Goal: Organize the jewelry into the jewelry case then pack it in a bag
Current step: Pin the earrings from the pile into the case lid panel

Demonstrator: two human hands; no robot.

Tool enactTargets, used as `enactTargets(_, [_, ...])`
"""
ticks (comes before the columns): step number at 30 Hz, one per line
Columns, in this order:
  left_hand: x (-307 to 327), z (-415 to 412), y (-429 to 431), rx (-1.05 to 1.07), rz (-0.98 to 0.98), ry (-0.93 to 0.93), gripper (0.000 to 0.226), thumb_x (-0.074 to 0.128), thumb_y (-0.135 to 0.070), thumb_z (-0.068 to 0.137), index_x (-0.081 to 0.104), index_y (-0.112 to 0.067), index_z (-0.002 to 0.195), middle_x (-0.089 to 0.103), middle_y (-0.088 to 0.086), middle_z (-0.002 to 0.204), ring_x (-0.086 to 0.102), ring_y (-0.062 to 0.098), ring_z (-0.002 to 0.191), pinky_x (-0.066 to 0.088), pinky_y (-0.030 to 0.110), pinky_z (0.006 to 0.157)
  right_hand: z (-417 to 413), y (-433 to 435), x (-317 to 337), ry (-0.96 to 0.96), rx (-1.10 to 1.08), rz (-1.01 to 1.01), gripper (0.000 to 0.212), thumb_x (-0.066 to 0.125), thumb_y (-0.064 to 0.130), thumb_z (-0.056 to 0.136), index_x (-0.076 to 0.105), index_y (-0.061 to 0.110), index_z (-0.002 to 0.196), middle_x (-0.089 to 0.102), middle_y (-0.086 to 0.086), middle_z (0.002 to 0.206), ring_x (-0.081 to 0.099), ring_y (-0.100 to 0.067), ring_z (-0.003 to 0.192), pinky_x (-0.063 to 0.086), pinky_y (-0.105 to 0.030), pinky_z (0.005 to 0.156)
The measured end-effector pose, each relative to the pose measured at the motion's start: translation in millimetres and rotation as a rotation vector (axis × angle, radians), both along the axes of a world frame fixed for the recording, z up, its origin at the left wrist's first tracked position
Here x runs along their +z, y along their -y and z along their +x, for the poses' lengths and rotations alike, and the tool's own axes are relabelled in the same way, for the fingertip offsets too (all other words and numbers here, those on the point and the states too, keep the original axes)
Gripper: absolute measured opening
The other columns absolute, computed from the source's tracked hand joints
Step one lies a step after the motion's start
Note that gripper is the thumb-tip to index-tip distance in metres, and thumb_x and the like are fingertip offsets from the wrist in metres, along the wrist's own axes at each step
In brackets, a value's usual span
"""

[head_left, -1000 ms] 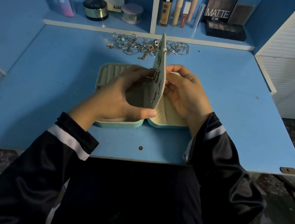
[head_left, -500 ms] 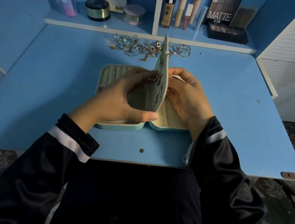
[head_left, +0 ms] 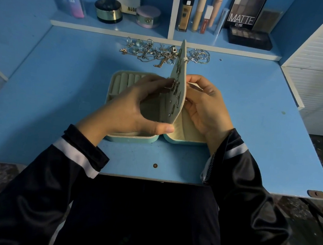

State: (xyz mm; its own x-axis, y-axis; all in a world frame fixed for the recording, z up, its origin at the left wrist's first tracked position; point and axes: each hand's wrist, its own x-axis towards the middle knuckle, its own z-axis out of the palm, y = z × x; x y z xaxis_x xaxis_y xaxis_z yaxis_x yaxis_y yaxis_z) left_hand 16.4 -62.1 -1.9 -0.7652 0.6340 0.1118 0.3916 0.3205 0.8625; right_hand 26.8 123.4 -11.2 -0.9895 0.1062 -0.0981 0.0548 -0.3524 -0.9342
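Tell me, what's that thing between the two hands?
In the head view, the cream upright flap of the open teal jewelry case stands between the left hand and right hand, with small metal earrings pinned on it.

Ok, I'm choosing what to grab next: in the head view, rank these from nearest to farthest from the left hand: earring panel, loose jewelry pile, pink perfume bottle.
1. earring panel, upright, held in the left hand.
2. loose jewelry pile, farther back, centre.
3. pink perfume bottle, far back left.
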Motion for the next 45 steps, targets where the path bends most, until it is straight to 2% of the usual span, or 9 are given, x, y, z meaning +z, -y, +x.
enactTargets(4, [0.2, 0.2, -0.2, -0.004, 0.001, 0.011, 0.091, 0.080, -0.052, 0.059, 0.044, -0.029, 0.140, 0.045, -0.005, 0.140, 0.046, 0.004, 0.132, 0.035, 0.036, 0.116, 0.3, 0.8, 0.9, -0.004, -0.006, 0.014, 0.017, 0.055, -0.009, 0.090, 0.062, 0.006, 0.085, 0.060, -0.022, 0.090, 0.060, -0.029, 0.079, 0.053, -0.038, 0.081])
enactTargets(10, [1.0, 0.6, -0.2, 0.003, -0.008, 0.020, 0.091, 0.080, -0.053, 0.058, 0.044, -0.032, 0.139, 0.044, -0.008, 0.140, 0.045, 0.001, 0.131, 0.036, 0.034, 0.115, 1.1, 3.6, -1.3, -0.051, -0.034, 0.067, 0.020, 0.061, -0.005, 0.085, 0.070, 0.011, 0.078, 0.063, -0.020, 0.090, 0.054, -0.036, 0.087, 0.044, -0.060, 0.093])
enactTargets(14, [0.9, 1.2, -0.3, 0.003, 0.005, 0.016, 0.087, 0.080, -0.052, 0.059, 0.045, -0.035, 0.136, 0.045, -0.008, 0.139, 0.046, 0.002, 0.131, 0.036, 0.034, 0.115, 1.5, 4.1, -3.2, -0.085, -0.052, 0.103, 0.008, 0.066, 0.004, 0.079, 0.070, 0.010, 0.082, 0.063, -0.021, 0.091, 0.055, -0.036, 0.086, 0.044, -0.063, 0.092])
enactTargets(20, [1.3, 0.0, 1.2, 0.005, -0.024, 0.021, 0.095, 0.080, -0.054, 0.059, 0.046, -0.024, 0.143, 0.045, -0.005, 0.141, 0.046, 0.006, 0.133, 0.037, 0.038, 0.115, 1.5, 2.7, -3.5, -0.104, -0.084, 0.231, 0.002, 0.066, 0.001, 0.087, 0.066, 0.004, 0.087, 0.066, -0.023, 0.091, 0.061, -0.034, 0.082, 0.051, -0.057, 0.087])
enactTargets(24, [3.2, 1.4, 1.1, 0.006, -0.032, 0.021, 0.095, 0.079, -0.054, 0.059, 0.046, -0.022, 0.142, 0.045, -0.006, 0.140, 0.046, 0.002, 0.131, 0.038, 0.036, 0.114, 2.1, 1.1, -2.0, -0.150, -0.095, 0.382, 0.001, 0.066, 0.005, 0.089, 0.067, 0.003, 0.089, 0.070, -0.008, 0.084, 0.066, -0.017, 0.076, 0.055, -0.031, 0.072])
enactTargets(26, [3.4, 1.4, 1.2, 0.008, -0.032, 0.021, 0.095, 0.079, -0.054, 0.059, 0.046, -0.023, 0.142, 0.045, -0.007, 0.140, 0.047, 0.004, 0.131, 0.038, 0.038, 0.114, 2.4, 1.0, -0.9, -0.165, -0.094, 0.413, 0.003, 0.067, 0.004, 0.089, 0.067, 0.001, 0.090, 0.070, -0.005, 0.084, 0.067, -0.015, 0.075, 0.054, -0.024, 0.070])
enactTargets(35, [2.2, 0.2, 2.2, 0.005, -0.021, 0.026, 0.093, 0.080, -0.054, 0.059, 0.046, -0.026, 0.142, 0.045, -0.007, 0.141, 0.046, 0.004, 0.132, 0.037, 0.041, 0.114, 1.5, 0.2, -0.7, -0.164, -0.091, 0.356, 0.005, 0.065, 0.001, 0.089, 0.065, -0.002, 0.093, 0.070, -0.011, 0.085, 0.068, -0.015, 0.075, 0.055, -0.025, 0.071])
enactTargets(39, [2.8, 0.9, 2.3, 0.006, -0.030, 0.027, 0.091, 0.079, -0.056, 0.059, 0.045, -0.032, 0.139, 0.045, -0.009, 0.141, 0.046, 0.003, 0.132, 0.039, 0.040, 0.114, 1.3, 0.7, -0.7, -0.166, -0.095, 0.412, 0.007, 0.065, 0.004, 0.090, 0.066, -0.002, 0.093, 0.071, -0.008, 0.084, 0.069, -0.014, 0.074, 0.054, -0.025, 0.069])
enactTargets(45, [2.8, 1.2, 1.9, 0.006, -0.002, 0.018, 0.090, 0.081, -0.052, 0.059, 0.048, -0.026, 0.139, 0.047, -0.006, 0.140, 0.048, 0.007, 0.132, 0.038, 0.041, 0.114, 2.7, 2.4, -0.3, -0.207, -0.127, 0.472, 0.007, 0.066, 0.006, 0.090, 0.068, 0.000, 0.091, 0.072, -0.010, 0.086, 0.071, -0.017, 0.074, 0.054, -0.025, 0.067])
